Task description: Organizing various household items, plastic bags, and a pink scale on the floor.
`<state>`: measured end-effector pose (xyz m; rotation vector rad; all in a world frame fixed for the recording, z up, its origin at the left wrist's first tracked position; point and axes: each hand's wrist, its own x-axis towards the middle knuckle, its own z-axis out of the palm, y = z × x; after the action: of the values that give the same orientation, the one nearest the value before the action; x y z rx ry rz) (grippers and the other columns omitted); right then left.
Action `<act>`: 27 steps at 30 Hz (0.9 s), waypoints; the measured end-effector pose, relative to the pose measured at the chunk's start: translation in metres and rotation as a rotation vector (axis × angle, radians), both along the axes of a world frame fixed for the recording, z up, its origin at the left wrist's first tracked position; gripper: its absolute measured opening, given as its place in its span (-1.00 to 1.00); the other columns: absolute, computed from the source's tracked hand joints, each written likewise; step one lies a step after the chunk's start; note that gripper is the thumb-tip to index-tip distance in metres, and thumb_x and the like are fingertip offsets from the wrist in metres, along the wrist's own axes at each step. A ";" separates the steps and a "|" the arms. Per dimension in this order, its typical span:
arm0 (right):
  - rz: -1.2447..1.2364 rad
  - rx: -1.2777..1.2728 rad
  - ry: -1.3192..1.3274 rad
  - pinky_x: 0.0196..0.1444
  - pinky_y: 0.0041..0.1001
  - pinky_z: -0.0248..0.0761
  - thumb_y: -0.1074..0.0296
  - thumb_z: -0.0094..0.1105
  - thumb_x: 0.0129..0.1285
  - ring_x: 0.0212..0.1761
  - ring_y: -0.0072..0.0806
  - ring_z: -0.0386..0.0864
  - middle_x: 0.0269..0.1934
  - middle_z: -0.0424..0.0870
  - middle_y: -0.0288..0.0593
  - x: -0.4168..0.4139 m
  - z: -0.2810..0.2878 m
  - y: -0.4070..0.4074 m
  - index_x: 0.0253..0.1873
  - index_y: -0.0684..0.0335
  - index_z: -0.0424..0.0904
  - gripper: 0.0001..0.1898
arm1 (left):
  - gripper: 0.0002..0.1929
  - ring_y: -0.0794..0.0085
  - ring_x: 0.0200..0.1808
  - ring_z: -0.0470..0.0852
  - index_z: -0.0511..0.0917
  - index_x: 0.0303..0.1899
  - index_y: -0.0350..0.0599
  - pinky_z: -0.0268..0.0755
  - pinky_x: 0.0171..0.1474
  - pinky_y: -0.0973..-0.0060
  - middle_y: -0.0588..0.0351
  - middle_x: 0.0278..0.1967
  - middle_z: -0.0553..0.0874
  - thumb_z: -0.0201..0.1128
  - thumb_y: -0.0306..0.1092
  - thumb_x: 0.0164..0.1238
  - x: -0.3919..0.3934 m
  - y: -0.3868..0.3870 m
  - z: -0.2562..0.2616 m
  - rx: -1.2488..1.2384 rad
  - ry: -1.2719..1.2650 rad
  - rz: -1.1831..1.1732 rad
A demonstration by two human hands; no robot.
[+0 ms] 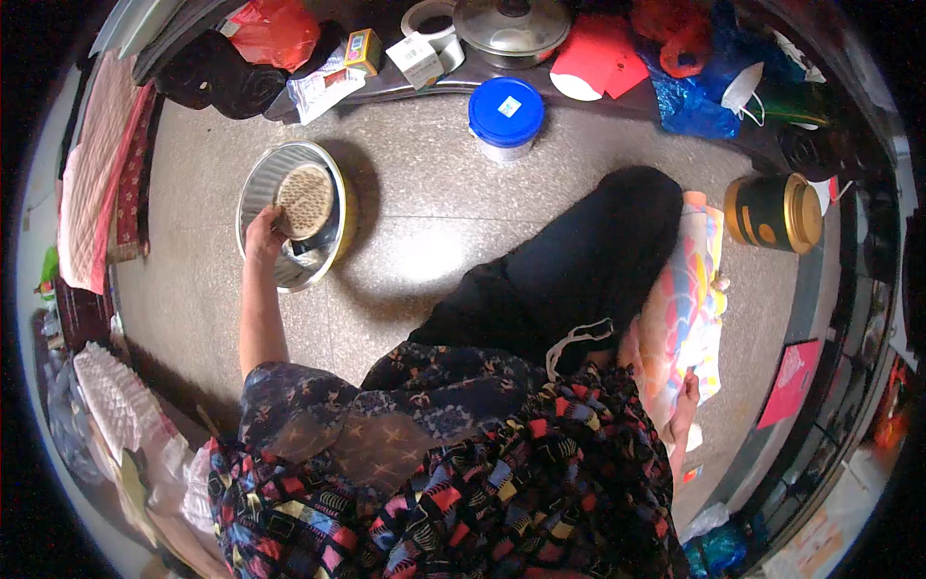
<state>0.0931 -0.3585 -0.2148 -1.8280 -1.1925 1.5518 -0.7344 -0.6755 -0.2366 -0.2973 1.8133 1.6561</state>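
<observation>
My left hand reaches into a round, ribbed, silvery bin on the floor. Its fingers grip the edge of a beige, rounded piece with a textured face, which looks like a shoe sole. Dark and shiny things lie beneath it, partly hidden. Low on the right, my right hand is at the edge of a cloth with a bright multicoloured pattern. Whether its fingers grip the cloth is not clear. My bent leg in black trousers lies between the two hands.
A clear tub with a blue lid stands ahead on the speckled floor. Behind it, a dark low table bears a lidded metal pot, boxes and bags. To the right are a black-and-gold canister and a pink sheet.
</observation>
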 end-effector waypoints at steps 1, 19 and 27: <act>0.001 0.026 -0.032 -0.03 -0.61 0.31 0.40 -0.07 0.46 -0.16 -0.64 0.41 -0.17 0.49 -0.38 -0.001 0.001 -0.001 -0.11 0.18 0.46 -0.91 | -0.70 0.29 -0.10 0.65 0.52 0.05 -0.29 0.59 -0.14 0.30 0.00 -0.09 0.66 0.12 -0.42 0.33 0.006 0.007 -0.005 0.003 -0.004 -0.005; 0.030 0.163 -0.061 0.13 -0.59 0.23 0.35 -0.03 0.47 -0.07 -0.66 0.38 -0.18 0.50 -0.41 0.015 -0.016 -0.005 -0.12 0.23 0.50 -0.87 | -0.70 0.23 -0.19 0.68 0.51 -0.03 -0.35 0.62 -0.22 0.28 -0.04 -0.16 0.67 0.21 -0.36 0.28 0.033 0.018 0.012 -0.202 0.296 -0.201; 0.011 0.087 -0.068 0.13 -0.58 0.23 0.38 0.01 0.45 -0.08 -0.63 0.40 -0.18 0.50 -0.38 0.012 -0.017 0.000 -0.10 0.28 0.50 -0.88 | -0.78 0.47 -0.16 0.65 0.54 -0.01 -0.20 0.54 -0.21 0.64 0.10 -0.15 0.68 0.05 -0.38 0.41 0.013 -0.014 0.022 0.150 0.061 0.054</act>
<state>0.1053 -0.3586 -0.2316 -1.8330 -1.2826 1.4314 -0.7211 -0.6896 -0.2144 -0.2341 1.7271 1.8457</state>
